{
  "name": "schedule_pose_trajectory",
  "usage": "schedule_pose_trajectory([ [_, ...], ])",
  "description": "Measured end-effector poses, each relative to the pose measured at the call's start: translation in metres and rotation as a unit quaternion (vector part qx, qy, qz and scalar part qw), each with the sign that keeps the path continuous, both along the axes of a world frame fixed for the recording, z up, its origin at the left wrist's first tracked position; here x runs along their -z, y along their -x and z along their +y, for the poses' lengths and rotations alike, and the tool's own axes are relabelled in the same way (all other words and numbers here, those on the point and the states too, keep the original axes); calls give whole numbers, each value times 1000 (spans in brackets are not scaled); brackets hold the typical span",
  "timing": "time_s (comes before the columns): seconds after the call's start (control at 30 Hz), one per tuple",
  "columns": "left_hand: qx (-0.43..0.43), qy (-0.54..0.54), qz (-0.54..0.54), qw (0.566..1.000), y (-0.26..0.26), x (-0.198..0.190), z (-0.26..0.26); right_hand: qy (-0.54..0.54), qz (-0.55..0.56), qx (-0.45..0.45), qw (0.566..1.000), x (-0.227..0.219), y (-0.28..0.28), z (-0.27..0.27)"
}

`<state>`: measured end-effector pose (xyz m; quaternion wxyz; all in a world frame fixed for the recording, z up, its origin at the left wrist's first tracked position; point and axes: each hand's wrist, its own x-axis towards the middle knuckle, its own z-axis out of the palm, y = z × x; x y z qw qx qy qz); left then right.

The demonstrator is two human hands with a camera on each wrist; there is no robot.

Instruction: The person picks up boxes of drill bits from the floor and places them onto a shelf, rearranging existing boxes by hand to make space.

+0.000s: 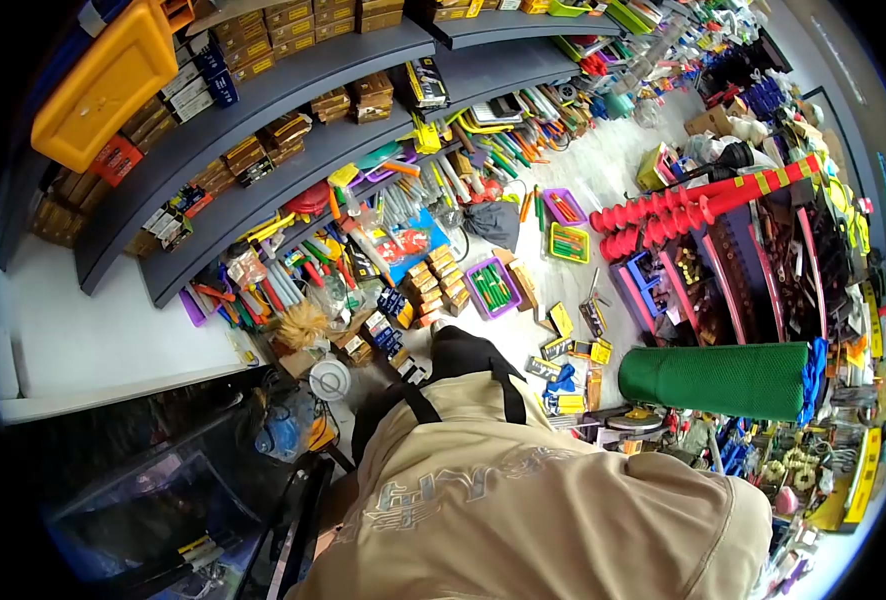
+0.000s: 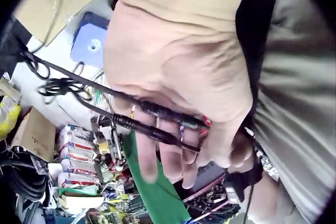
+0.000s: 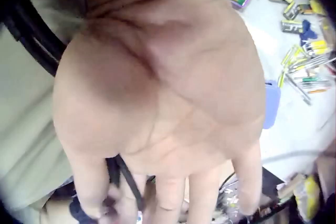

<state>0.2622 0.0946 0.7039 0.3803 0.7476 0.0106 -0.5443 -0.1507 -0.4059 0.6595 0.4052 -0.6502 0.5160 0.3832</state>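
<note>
Left hand [image 2: 181,82] holds black cables [image 2: 156,132]; right hand [image 3: 163,98] touches black cord [image 3: 130,181].

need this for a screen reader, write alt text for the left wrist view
A person's left hand, palm toward the camera, holds two black cables that run across its fingers to the thumb. Beyond it are a flat green thing, a pale blue box, cardboard and crowded small items.
</note>
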Motion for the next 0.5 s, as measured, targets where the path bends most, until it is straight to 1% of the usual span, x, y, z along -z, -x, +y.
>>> schedule_pose_trajectory([
  [0.07,10,-1,10,1000,5,-2,1,1,-3,-2,1000,-1,-3,-1],
  [0.2,29,-7,41,999,24,-15,-8,-22,5,-15,1000,12,1,-12],
  [0.27,42,-16,65,997,36,-22,-19,-35,12,-27,999,25,3,-28],
  [0.33,57,-25,96,993,47,-27,-37,-47,17,-47,998,39,9,-57],
  [0.4,79,-39,133,987,54,-33,-58,-55,25,-66,996,53,13,-97],
  [0.43,91,-47,153,983,57,-37,-69,-50,27,-84,995,57,13,-127],
  [0.47,111,-56,176,976,58,-44,-76,-39,27,-105,993,65,14,-165],
  [0.5,122,-62,199,970,58,-48,-86,-13,17,-137,990,77,12,-215],
])
